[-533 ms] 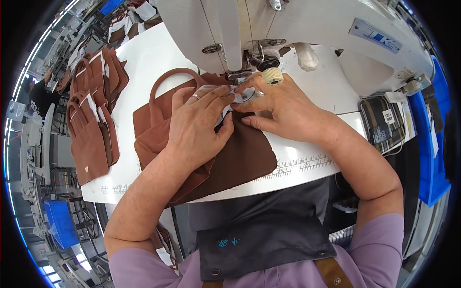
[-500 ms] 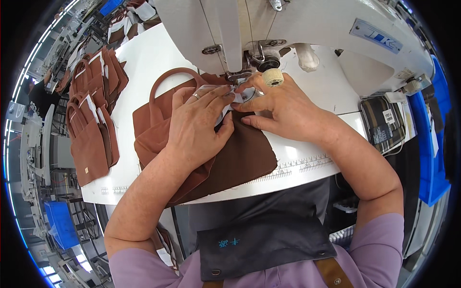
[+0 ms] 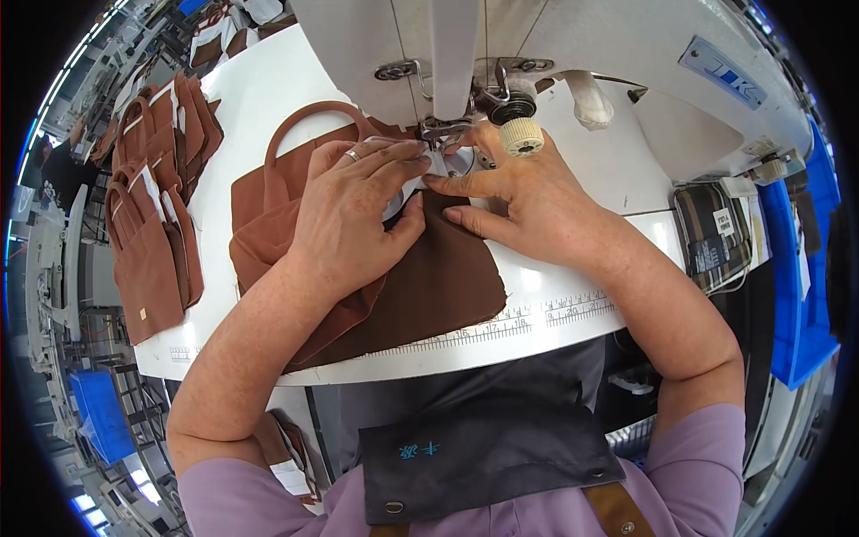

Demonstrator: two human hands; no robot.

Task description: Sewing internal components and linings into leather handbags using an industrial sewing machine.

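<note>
Moved: almost nothing has changed since half a second ago; both hands stay pressed on the cloth in the same spot by the needle.
Sewing machine (image 3: 573,45): big and white, it fills the far side and hangs over the table.
Table (image 3: 268,89): white and flat, with a ruler strip (image 3: 501,327) printed along its near edge.
Brown bag (image 3: 438,286): a soft brown cloth bag lies flat in the middle of the table, right under the hands. Its round handle (image 3: 309,121) loops toward the far left. Its far edge sits under the needle part (image 3: 440,132) of the machine.
Pile of bags (image 3: 152,224): more brown bags like it lie stacked on the left side of the table, well apart from the hands.
Left hand (image 3: 349,224): it lies flat on the bag with fingers stretched toward the needle, pushing the cloth down. The thumb points right. A ring (image 3: 352,155) is on one finger.
Right hand (image 3: 519,201): it rests on the bag just right of the left hand. The fingers point left and press down a small pale piece (image 3: 420,183) on the cloth. The fingertips of both hands nearly meet.
Knob (image 3: 522,136): a small cream wheel on the machine, just beyond the right hand.
Apron (image 3: 483,447): dark, at the near edge, on the person's body.
</note>
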